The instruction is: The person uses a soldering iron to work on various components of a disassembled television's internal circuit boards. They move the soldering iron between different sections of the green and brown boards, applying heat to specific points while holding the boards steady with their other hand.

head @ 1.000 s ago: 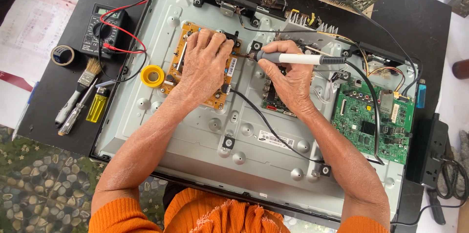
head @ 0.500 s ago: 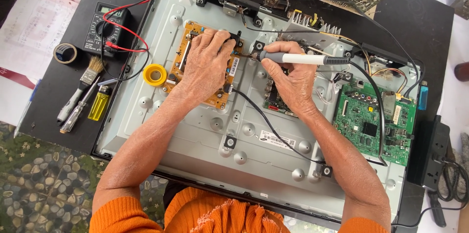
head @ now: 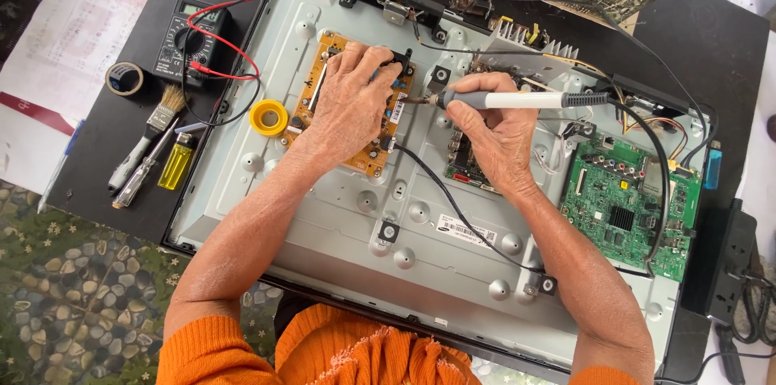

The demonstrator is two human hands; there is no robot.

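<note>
Two hands staying put: left hand (head: 349, 102) pressing spread fingers on yellow board (head: 356, 106); right hand (head: 497, 130) pinching soldering iron (head: 517, 99) (tip unmoved).

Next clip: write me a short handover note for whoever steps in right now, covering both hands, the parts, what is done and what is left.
Left hand: flat on the orange circuit board, pressing it to the metal back panel.
Right hand: grips the soldering iron, tip at the board's right edge.
Nearby: yellow solder reel left of the board; green main board at right; multimeter, brush, lighter on the black table.
Done: panel open, boards exposed.
Left: joint under the tip; its state is hidden.
</note>
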